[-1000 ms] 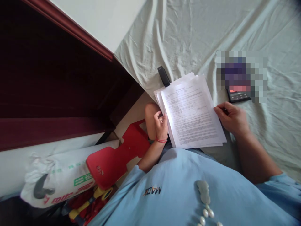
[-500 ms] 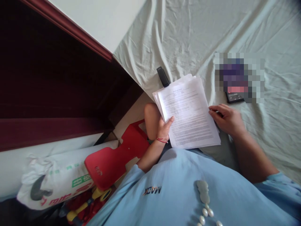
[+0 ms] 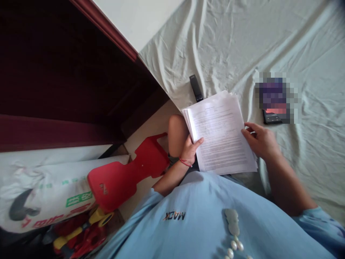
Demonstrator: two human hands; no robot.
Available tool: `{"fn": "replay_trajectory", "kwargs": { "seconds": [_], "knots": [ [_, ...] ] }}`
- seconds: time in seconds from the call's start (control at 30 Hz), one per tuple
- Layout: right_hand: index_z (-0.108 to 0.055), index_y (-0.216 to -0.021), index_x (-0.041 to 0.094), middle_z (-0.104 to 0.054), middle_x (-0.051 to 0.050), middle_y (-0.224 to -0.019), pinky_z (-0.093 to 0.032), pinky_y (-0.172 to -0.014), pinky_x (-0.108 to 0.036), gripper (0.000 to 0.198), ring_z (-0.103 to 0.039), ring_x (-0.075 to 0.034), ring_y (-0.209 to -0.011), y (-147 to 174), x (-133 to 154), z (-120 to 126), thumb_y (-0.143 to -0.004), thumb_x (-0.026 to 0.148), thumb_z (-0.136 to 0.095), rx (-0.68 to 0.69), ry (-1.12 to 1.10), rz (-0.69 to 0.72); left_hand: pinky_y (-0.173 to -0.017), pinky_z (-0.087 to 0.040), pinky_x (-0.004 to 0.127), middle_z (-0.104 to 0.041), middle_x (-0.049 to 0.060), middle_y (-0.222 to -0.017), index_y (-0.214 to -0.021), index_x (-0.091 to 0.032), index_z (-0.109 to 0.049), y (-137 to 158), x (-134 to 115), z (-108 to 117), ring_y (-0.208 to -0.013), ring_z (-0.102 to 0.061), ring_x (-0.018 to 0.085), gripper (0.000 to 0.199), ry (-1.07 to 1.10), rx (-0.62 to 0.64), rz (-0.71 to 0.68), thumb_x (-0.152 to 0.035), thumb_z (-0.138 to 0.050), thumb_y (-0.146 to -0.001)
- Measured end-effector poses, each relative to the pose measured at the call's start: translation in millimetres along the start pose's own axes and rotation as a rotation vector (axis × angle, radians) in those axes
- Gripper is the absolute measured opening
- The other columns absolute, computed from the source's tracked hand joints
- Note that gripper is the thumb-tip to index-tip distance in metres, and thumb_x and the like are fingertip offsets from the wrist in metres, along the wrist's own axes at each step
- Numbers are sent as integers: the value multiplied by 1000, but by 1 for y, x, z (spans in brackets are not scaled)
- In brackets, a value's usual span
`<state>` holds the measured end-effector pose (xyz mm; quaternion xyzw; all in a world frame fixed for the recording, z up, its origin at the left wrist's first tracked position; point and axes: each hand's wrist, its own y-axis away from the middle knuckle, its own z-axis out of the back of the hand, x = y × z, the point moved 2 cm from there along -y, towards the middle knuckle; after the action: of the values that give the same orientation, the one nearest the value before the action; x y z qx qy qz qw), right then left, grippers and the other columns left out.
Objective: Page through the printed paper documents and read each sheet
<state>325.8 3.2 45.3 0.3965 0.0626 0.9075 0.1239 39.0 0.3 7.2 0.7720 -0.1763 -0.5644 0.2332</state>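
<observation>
A stack of printed paper sheets rests over my lap, its edges slightly fanned at the left and top. My left hand grips the stack's left edge, thumb on the top page and fingers hidden beneath. At the right edge, my right hand has its thumb and index finger closed at the sheets' margin; how many sheets lie between them I cannot tell. Just beyond the top edge lies a narrow black object, perhaps a stapler, its near end close to the paper.
A phone, mostly pixelated, lies on the pale wrinkled bedsheet to the right. On the left are dark red wooden furniture, a red plastic seat, a white printed sack and a red and yellow object.
The view has shifted slightly, so the bed and paper appear farther right. My left hand keeps its grip; my right thumb and index finger have shifted a little along the right edge.
</observation>
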Motion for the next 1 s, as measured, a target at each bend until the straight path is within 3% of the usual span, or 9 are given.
{"fn": "replay_trajectory", "kwargs": {
  "seconds": [0.1,0.2,0.27,0.43,0.53,0.63,0.8,0.9,1.0],
  "knots": [
    [-77,-126,19,-75,-6,-82,-47,-69,-38,49,-67,-24,-71,0,9,0,-91,50,-61,94,43,-90,-108,-56,45,-85,9,-115,-112,-18,-81,0,-5,-1,-106,-78,27,68,34,6,-2,-48,-107,-56],
    [-77,-91,22,-65,-2,-65,-41,-61,-36,32,-61,-23,-64,3,17,2,-89,51,-63,176,80,-117,-107,-57,46,-86,11,-107,-106,-16,-84,4,-6,-2,-101,-79,28,63,1,58,24,-52,-105,-59],
    [-74,-80,23,-67,-2,-67,-44,-60,-36,32,-62,-23,-65,7,19,4,-87,54,-69,219,-24,-113,-107,-57,47,-86,11,-108,-104,-16,-86,9,-7,-1,-101,-79,29,59,-38,104,-4,-57,-101,-65],
    [-81,-100,26,-84,-5,-100,-66,-81,-47,42,-78,-31,-89,17,24,11,-76,59,-91,356,-674,-121,-117,-57,48,-85,8,-126,-113,-25,-87,18,-32,4,-123,-76,31,46,-239,230,-319,-58,-91,-82],
    [-82,-105,28,-85,-5,-107,-68,-95,-55,51,-81,-34,-101,10,32,15,-67,57,-100,330,-838,-101,-117,-59,50,-84,9,-126,-113,-26,-87,13,-65,3,-126,-76,32,41,-335,317,-561,-57,-88,-86],
    [-82,-111,29,-84,-5,-120,-64,-108,-59,55,-79,-36,-115,-6,49,25,-66,54,-103,228,-826,22,-116,-60,50,-85,9,-120,-116,-25,-85,3,-103,-5,-121,-78,31,43,-412,370,-744,-59,-84,-89],
    [-80,-124,34,-79,-3,-138,-56,-122,-53,54,-72,-33,-131,-32,81,57,-76,51,-99,15,-727,389,-109,-61,52,-81,8,-107,-105,-23,-82,-13,-152,-17,-119,-77,32,53,-495,398,-964,-72,-81,-86],
    [-80,-122,29,-81,-6,-133,-59,-117,-48,53,-74,-31,-125,-45,81,64,-79,53,-97,53,-609,487,-106,-61,50,-79,9,-105,-113,-23,-80,-26,-154,-17,-118,-75,30,62,-570,422,-959,-77,-81,-83],
    [-83,-115,25,-84,-8,-121,-64,-101,-44,56,-77,-30,-110,-55,71,60,-77,64,-94,195,-525,450,-91,-62,41,-80,8,-103,-113,-25,-82,-39,-139,-16,-100,-75,24,48,-638,489,-933,-66,-84,-86]
  ]
}}
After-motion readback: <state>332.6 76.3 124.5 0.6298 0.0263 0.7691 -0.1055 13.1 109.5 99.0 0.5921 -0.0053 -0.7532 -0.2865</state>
